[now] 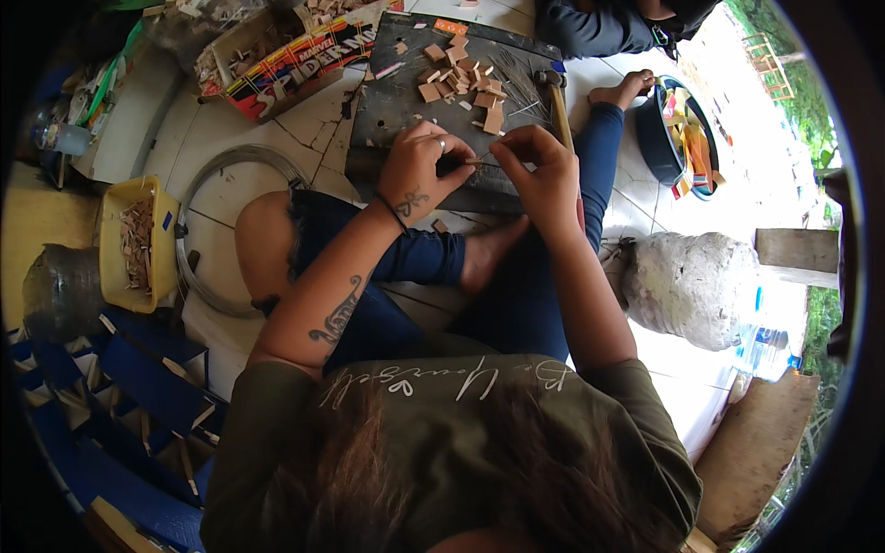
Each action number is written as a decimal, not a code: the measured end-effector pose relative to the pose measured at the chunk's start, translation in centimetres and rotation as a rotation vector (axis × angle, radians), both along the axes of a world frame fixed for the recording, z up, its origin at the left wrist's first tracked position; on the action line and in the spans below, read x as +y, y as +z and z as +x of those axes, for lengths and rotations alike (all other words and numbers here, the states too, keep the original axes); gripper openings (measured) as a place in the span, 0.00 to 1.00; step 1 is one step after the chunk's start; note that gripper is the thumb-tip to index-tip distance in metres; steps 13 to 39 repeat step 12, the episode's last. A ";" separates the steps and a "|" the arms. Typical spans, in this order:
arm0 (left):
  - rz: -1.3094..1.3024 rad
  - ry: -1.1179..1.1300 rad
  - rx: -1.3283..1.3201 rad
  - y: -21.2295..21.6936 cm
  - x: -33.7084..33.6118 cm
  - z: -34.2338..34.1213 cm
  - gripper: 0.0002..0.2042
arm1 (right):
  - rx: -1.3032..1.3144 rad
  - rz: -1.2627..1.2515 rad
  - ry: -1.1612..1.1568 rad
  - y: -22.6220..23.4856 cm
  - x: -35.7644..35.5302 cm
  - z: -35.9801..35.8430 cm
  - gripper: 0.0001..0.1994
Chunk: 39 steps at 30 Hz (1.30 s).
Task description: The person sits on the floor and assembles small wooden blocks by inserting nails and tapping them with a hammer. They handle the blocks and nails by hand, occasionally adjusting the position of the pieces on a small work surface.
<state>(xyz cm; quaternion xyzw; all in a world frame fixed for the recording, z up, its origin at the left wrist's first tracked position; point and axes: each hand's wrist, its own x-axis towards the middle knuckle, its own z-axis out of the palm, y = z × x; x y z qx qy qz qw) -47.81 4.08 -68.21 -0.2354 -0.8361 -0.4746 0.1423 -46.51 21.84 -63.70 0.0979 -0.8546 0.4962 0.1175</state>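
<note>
Where both hands pinch: thin pale stick, small, straight.

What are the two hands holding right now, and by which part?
Both hands pinch one thin, pale sliver, seemingly a wooden stick, over the dark board: left hand at its left end, right hand at its right end. The contact itself is too small to confirm.

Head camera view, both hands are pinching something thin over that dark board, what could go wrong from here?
1. The left hand and right hand hold a thin stick between close fingertips; it might snap or prick a finger.
2. The small wooden pieces lie loose on the dark board; a nudge could scatter them onto the tiled floor.
3. The hammer rests beside the right hand, so a reach might knock it.
</note>
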 end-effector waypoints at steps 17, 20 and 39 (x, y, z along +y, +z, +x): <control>0.006 -0.003 0.036 -0.6 -0.1 0.0 0.05 | 0.029 0.083 0.056 -0.2 -0.4 0.0 0.05; 0.006 -0.003 0.036 -0.6 -0.1 0.0 0.05 | 0.029 0.083 0.056 -0.2 -0.4 0.0 0.05; 0.006 -0.003 0.036 -0.6 -0.1 0.0 0.05 | 0.029 0.083 0.056 -0.2 -0.4 0.0 0.05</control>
